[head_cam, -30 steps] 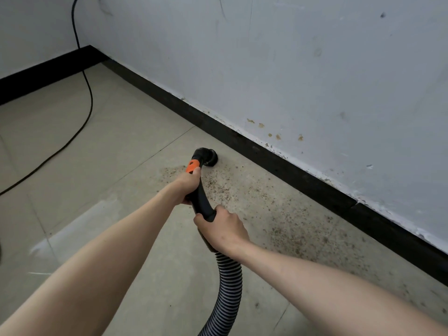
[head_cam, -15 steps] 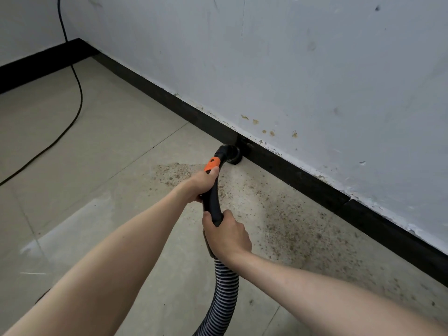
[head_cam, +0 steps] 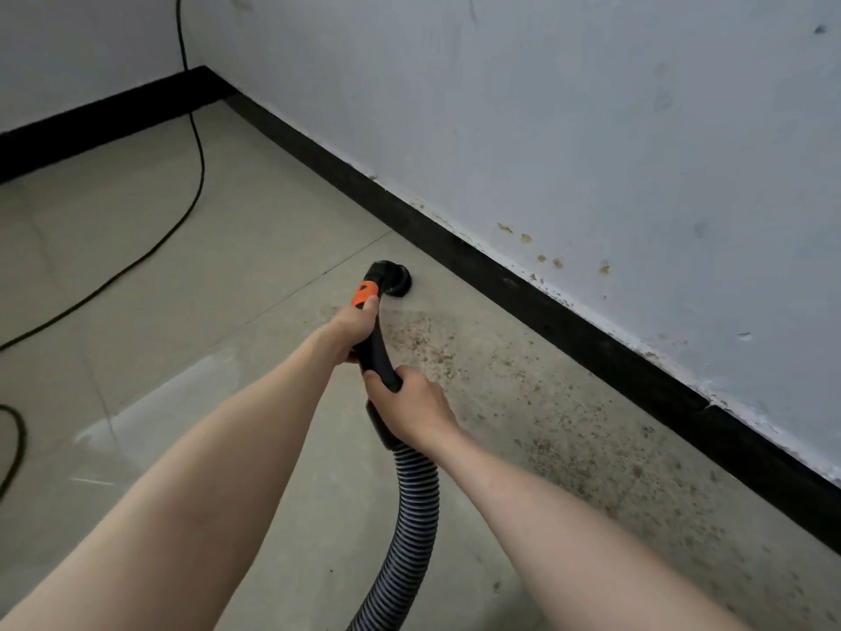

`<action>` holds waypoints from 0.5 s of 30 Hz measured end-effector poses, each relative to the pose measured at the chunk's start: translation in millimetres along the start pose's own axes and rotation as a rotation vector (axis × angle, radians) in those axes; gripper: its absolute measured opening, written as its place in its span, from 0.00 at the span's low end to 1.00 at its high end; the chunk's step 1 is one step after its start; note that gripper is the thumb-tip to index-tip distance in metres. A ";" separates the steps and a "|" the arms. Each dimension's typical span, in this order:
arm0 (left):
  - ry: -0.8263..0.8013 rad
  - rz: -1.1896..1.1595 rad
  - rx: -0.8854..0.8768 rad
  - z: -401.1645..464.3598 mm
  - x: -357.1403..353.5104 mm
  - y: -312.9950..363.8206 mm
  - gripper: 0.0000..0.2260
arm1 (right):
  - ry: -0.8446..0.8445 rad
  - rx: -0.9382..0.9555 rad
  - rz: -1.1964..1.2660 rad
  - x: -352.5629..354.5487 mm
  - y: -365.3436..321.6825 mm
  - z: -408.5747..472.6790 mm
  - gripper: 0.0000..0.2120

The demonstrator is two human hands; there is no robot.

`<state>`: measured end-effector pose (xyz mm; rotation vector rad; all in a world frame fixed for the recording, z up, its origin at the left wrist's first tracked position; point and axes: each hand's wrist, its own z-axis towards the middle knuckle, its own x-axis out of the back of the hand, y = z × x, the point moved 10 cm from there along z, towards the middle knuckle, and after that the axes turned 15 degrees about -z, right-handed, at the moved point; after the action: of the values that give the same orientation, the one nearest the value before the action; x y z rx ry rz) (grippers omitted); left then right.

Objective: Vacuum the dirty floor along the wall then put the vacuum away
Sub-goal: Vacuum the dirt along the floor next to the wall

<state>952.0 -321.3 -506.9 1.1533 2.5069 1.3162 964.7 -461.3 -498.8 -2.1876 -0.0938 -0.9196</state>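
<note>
The vacuum nozzle [head_cam: 390, 279] is now sitting back from the black skirting board [head_cam: 523, 293], no longer against it. The left hand [head_cam: 352, 327] and right hand [head_cam: 412, 409] are gripping the black wand [head_cam: 377, 352], fingers curled around it. Brown dirt [head_cam: 523, 403] is lying along that board.

Both bare arms reach forward, nearly straight. The left hand [head_cam: 352, 327] grips the vacuum handle [head_cam: 375, 352] farther out; the right hand [head_cam: 412, 409] wraps around it nearer the body, knuckles up.
</note>
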 end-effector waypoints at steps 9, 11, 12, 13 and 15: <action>0.113 -0.273 0.097 4.5 91.3 -40.2 0.19 | -0.137 0.194 -0.150 -40.1 -55.2 11.5 0.18; 0.153 -0.330 0.151 2.4 109.8 -56.8 0.22 | -0.174 0.230 -0.226 -51.7 -66.8 8.2 0.18; 0.172 -0.369 0.176 1.0 116.8 -65.0 0.23 | -0.190 0.247 -0.262 -57.6 -71.3 5.8 0.18; 0.189 -0.406 0.195 -0.6 122.5 -71.7 0.22 | -0.202 0.260 -0.294 -62.8 -75.0 2.9 0.19; 0.234 -0.443 0.199 -4.0 131.6 -79.4 0.21 | -0.210 0.273 -0.338 -71.0 -78.5 -1.8 0.21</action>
<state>810.5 -265.4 -529.3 0.4340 2.8823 1.1555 885.2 -391.5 -495.4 -2.0353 -0.6680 -0.7980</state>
